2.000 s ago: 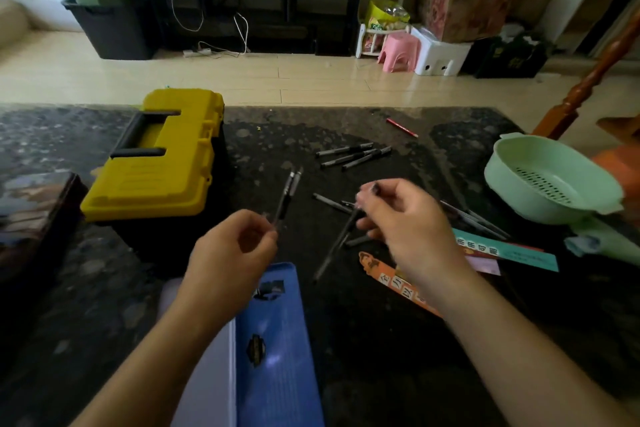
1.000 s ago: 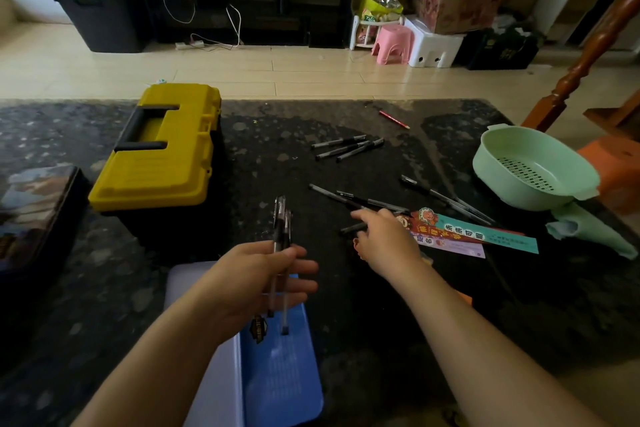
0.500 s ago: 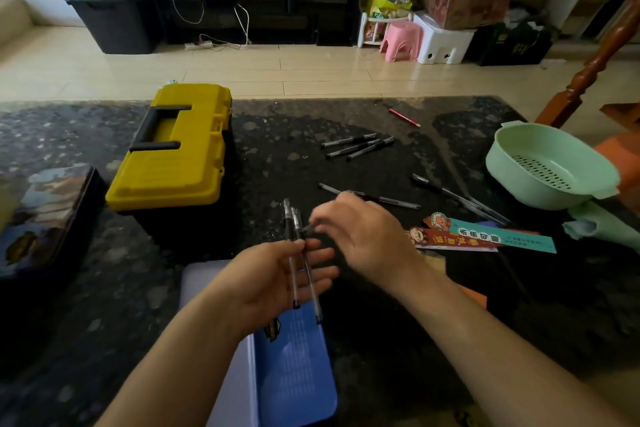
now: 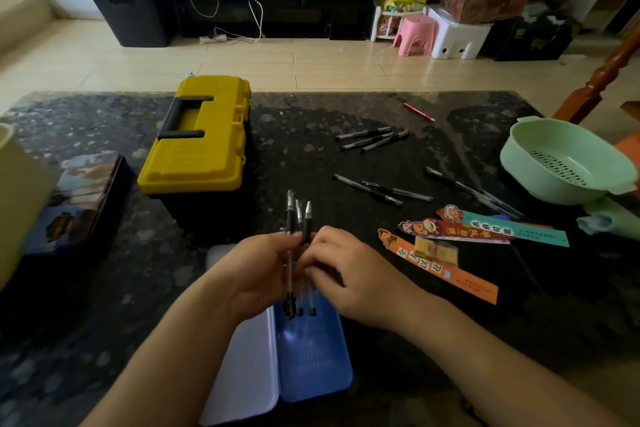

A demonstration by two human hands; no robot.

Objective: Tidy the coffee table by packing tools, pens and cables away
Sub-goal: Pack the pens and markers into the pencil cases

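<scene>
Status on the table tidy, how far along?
Done: the yellow toolbox sits closed; its contents are hidden. In hand: left hand and right hand grip three pens over the open blue pencil case, which shows no pens yet. Left: several loose pens and a red pencil on the table.

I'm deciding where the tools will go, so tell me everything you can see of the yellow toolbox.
The yellow toolbox looks like moulded plastic: a bright yellow lid over a black base, with a black carry handle lying flat in a recess on top. The lid is shut. It stands upright on the dark speckled table, left of centre, beyond the left hand and right hand, neither of which touches it. Nothing lies on it. Its latches cannot be made out.
</scene>
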